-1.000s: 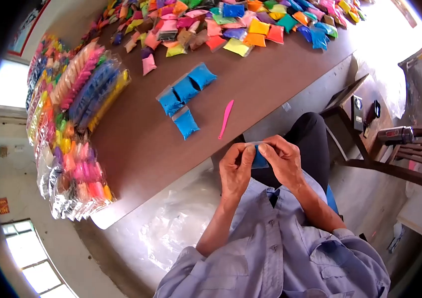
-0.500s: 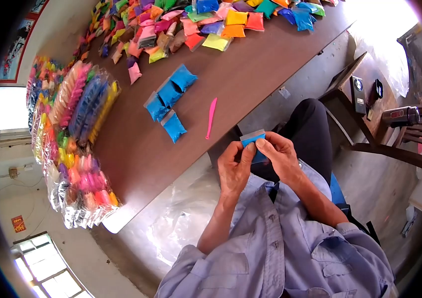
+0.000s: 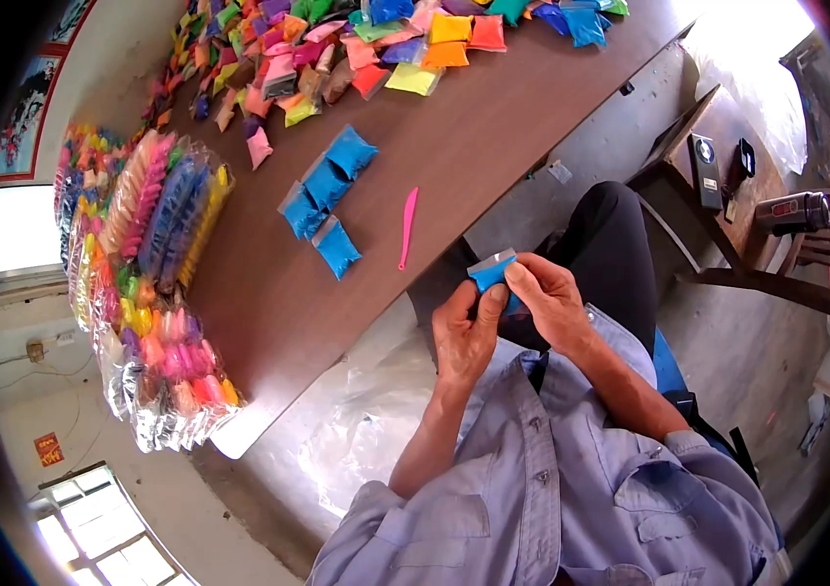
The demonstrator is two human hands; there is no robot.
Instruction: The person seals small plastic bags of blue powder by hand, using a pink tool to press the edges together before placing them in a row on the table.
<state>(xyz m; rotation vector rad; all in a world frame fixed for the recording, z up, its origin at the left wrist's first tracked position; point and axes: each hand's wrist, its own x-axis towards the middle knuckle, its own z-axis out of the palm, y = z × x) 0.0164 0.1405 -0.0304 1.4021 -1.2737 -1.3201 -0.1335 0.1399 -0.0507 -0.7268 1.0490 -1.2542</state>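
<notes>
Over my lap, a small clear packet with blue filling (image 3: pixel 490 272) is pinched between both hands. My left hand (image 3: pixel 466 332) grips its near left side with thumb and bent fingers. On its right side, my right hand (image 3: pixel 550 296) is closed, thumb pressed on the blue part. The packet's clear top strip sticks up past the thumbs; its lower part is mostly hidden by the fingers. On the brown table (image 3: pixel 308 322) beyond lie several similar blue packets (image 3: pixel 338 248) and a pink plastic knife-like tool (image 3: pixel 408 230).
A heap of small coloured packets (image 3: pixel 356 49) covers the table's far side. Large clear bags of colourful packets (image 3: pixel 176 215) stand along its left end. To the right, a small wooden table (image 3: pixel 703 186) bears a dark box-shaped device (image 3: pixel 705 171) and a dark flask (image 3: pixel 794 212).
The packet has tilted slightly and moved a little left and up, its blue part showing more between the thumbs. The view has shifted slightly; the things on the table lie as before.
</notes>
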